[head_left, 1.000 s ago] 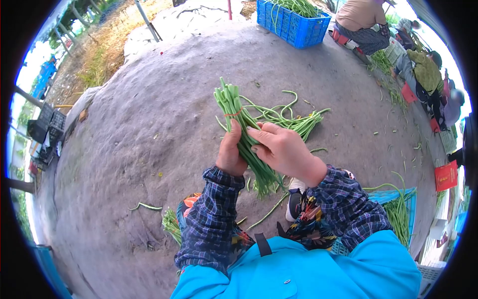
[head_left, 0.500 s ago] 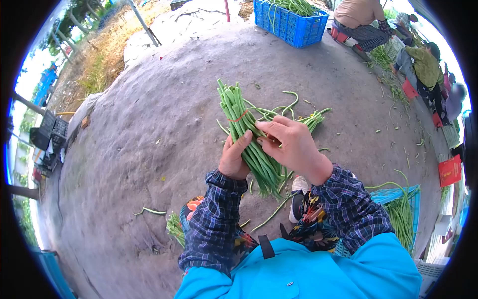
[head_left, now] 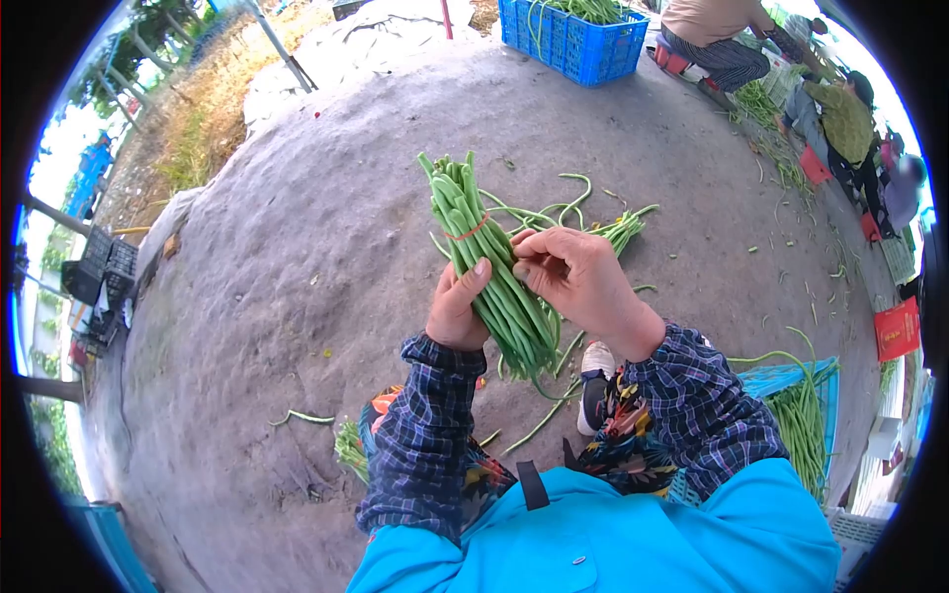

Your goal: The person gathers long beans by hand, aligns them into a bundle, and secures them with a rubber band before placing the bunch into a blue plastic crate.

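A bundle of green long beans [head_left: 494,287] is folded together, with a red rubber band [head_left: 467,229] around its upper part. My left hand [head_left: 459,308] is closed around the bundle from the left, thumb across its front. At the bundle's right edge, just below the band, my right hand [head_left: 581,282] has its thumb and fingers pinched together; what lies between the fingertips is hidden. Behind my hands, loose long beans [head_left: 621,229] lie on the ground. A few stray beans [head_left: 539,432] rest near my feet.
Farther off stands a blue crate [head_left: 583,44] filled with beans. More beans [head_left: 799,425] lie on a blue sheet at my right, and another bunch [head_left: 350,450] is by my left leg. Several people [head_left: 707,44] sit at the upper right. A red box [head_left: 896,329] stands at the right.
My right hand has drawn slightly back, its fingers curling closer together beside the bundle. The left hand and bundle have shifted a little to the left.
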Demonstrator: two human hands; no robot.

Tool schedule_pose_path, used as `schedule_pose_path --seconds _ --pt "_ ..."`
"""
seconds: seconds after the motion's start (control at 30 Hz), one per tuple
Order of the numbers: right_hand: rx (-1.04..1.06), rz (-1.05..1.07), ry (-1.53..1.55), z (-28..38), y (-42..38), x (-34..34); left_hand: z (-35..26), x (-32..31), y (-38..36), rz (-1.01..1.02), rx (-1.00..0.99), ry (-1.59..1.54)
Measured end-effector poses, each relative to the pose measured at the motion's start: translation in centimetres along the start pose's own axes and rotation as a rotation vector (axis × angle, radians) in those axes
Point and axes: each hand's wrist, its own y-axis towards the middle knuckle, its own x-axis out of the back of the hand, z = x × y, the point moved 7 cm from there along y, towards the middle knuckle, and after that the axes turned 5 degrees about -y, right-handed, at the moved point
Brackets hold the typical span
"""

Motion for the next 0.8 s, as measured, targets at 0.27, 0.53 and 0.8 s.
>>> schedule_pose_path --seconds 0.27,0.53,0.8 --pt "0.0 -0.007 -0.16 0.3 -0.2 -0.7 -0.2 0.1 0.3 -0.053 -0.031 0.06" --pt "-0.135 0.134 0.008 -0.5 0.0 -1.4 0.5 2.2 0.6 -0.045 -0.019 0.099" --pt "-0.045 0.214 -0.071 0.3 0.0 -1.0 0.9 1.8 0.4 0.03 0.03 0.014"
